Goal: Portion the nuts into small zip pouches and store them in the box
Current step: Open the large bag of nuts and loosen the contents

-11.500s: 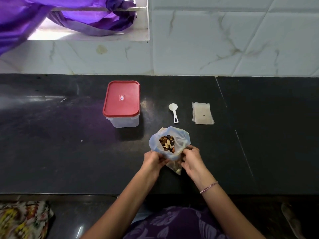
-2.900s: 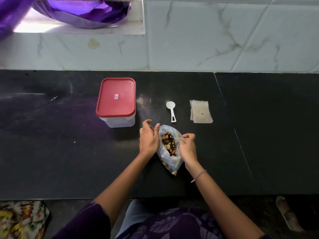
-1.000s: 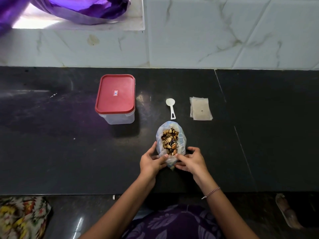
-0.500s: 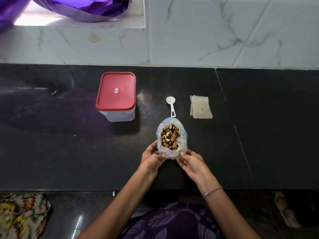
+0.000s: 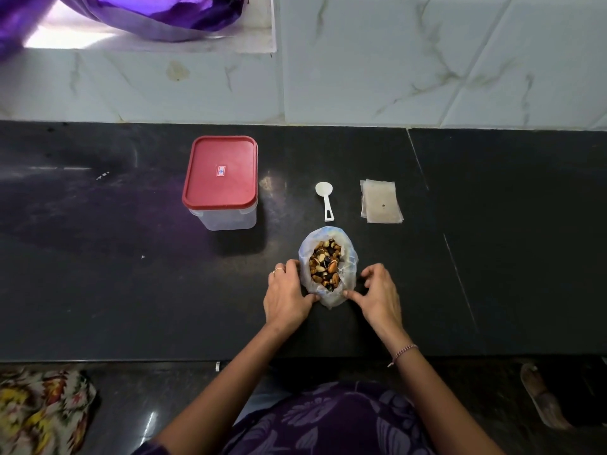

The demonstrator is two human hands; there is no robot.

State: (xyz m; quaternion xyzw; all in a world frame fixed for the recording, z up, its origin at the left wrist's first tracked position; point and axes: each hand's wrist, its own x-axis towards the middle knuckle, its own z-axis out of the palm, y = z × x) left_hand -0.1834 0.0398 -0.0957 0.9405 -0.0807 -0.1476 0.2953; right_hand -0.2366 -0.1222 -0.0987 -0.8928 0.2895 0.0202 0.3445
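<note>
Nuts (image 5: 325,266) bag (image 5: 348,267) open, left hand (image 5: 287,298) and right hand (image 5: 377,295) loosely steadying it; pouches (image 5: 381,201) beyond bag unfilled, box (image 5: 220,182) lidded.

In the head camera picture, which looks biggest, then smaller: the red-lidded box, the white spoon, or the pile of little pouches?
1. Red-lidded clear plastic box
2. Stack of small clear zip pouches
3. Small white plastic spoon

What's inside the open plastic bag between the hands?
The bag holds mixed nuts, tan, brown and dark, visible through its open mouth. How deep they go is hidden by the top layer and cloudy plastic.
</note>
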